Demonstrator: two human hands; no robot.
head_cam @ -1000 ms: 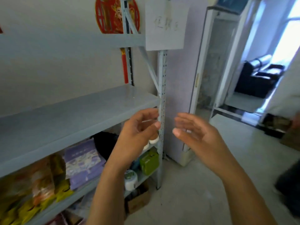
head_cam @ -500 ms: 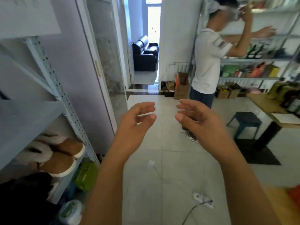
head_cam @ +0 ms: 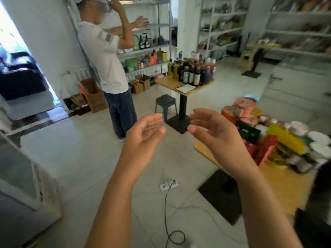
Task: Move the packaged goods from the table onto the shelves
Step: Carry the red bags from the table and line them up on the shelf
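Left grip (head_cam: 143,133) and right grip (head_cam: 215,135), both bare hands, are raised side by side at mid-frame with palms turned toward each other and a gap between them. Fingers on each are spread and loosely curved; neither one holds or touches anything. Task items: the mixed pile of packaged goods (head_cam: 279,140) sits on the light wooden tabletop (head_cam: 206,153) to the right of the right grip, apart from it. In the pile are round orange-pink tubs (head_cam: 240,108) at the far end, a dark green box (head_cam: 248,131), a long yellow packet (head_cam: 284,138), red packets (head_cam: 263,147) and white-lidded cups (head_cam: 318,140); labels are too blurred to read. Below the grips, a white power strip (head_cam: 169,185) lies on the pale tiled floor (head_cam: 80,158) with a black cable (head_cam: 166,212) looping toward the viewer. Farther out stand a dark square stool (head_cam: 165,104) and a second wooden table crowded with dark bottles (head_cam: 193,72). A person in a white T-shirt and blue jeans (head_cam: 107,56) stands at grey metal shelving (head_cam: 148,45), both arms raised. More stocked shelves (head_cam: 295,31) line the right wall.
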